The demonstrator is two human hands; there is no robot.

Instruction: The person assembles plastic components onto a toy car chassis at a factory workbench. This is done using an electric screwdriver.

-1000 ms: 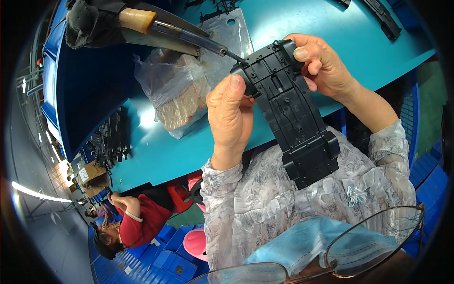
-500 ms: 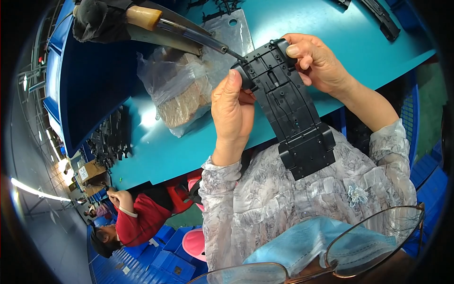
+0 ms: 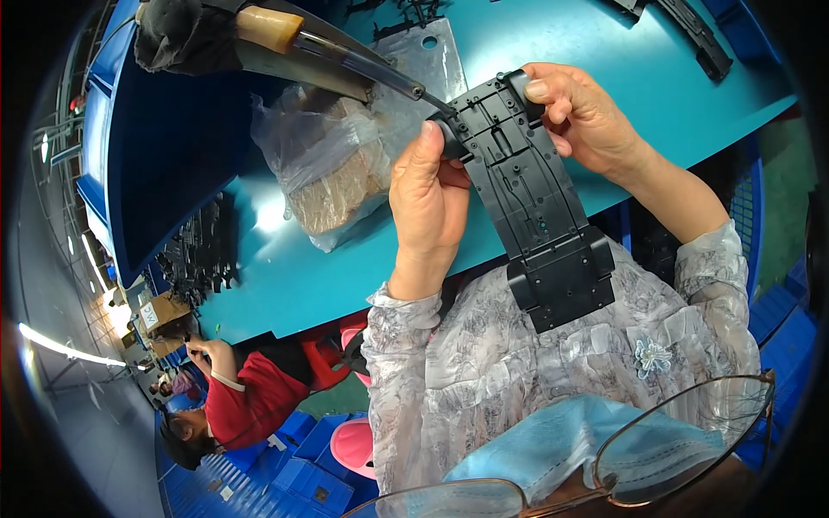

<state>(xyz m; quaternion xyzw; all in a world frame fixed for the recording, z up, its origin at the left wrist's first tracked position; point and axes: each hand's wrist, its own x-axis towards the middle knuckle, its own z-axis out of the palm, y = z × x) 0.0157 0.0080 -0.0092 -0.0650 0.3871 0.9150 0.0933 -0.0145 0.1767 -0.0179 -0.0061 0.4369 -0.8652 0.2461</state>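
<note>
Between my two hands is a long black plastic moulded part [image 3: 528, 203] that looks like a chassis, with ribs, small holes and wider rounded ends. My left hand [image 3: 427, 194] grips its upper left corner, thumb on top and fingers curled underneath. At the upper right corner, my right hand [image 3: 583, 116] pinches the rounded edge between thumb and fingers. A wooden-handled soldering iron [image 3: 358, 62] slants down from the upper left, not held by either hand. Its thin dark tip meets the part's upper left edge; whether it touches or only overlaps in view I cannot tell.
A brick-like block in a clear plastic bag [image 3: 337, 177] sits on the teal table [image 3: 285, 293] beside a metal plate [image 3: 445, 56]. A blue bin [image 3: 173, 147] stands left, near stacked black parts [image 3: 203, 246]. Another person in red [image 3: 259, 393] sits beyond; more black pieces [image 3: 691, 39] lie upper right.
The black part and my left hand have shifted very slightly right. The iron's tip has moved a little right and down with them. My grip is the same.
</note>
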